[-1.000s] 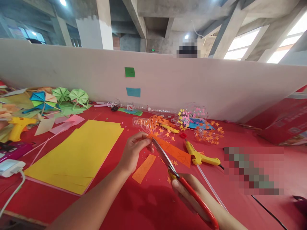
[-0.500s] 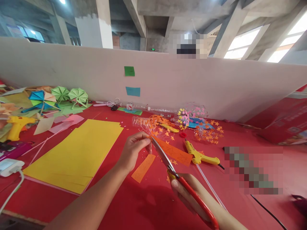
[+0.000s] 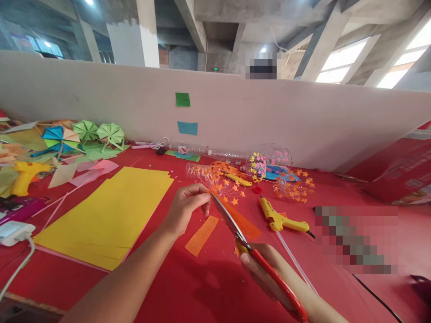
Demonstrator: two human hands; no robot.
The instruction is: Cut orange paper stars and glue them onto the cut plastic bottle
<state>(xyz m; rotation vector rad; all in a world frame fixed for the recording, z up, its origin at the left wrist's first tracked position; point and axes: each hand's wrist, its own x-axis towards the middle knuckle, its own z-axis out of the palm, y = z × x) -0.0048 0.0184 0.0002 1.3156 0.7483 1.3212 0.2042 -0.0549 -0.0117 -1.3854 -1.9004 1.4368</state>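
Observation:
Pinched between the thumb and fingers of my left hand is one end of an orange paper strip. My right hand grips red-handled scissors, whose blade tips meet the paper right beside my left fingertips. Part of the strip is hidden behind the blades. On the red table below lies a second orange paper piece. Cut orange paper stars are scattered beyond my hands, near a clear plastic bottle and a yellow craft knife.
To the right rests a yellow glue gun with a clear glue stick. Yellow paper sheets are stacked at left, near another glue gun and folded paper umbrellas. A white partition stands behind; a red box is far right.
The orange strip has turned, and its free end has shifted left, away from the glue gun. My left hand has moved slightly left; the scissors stay nearly in place.

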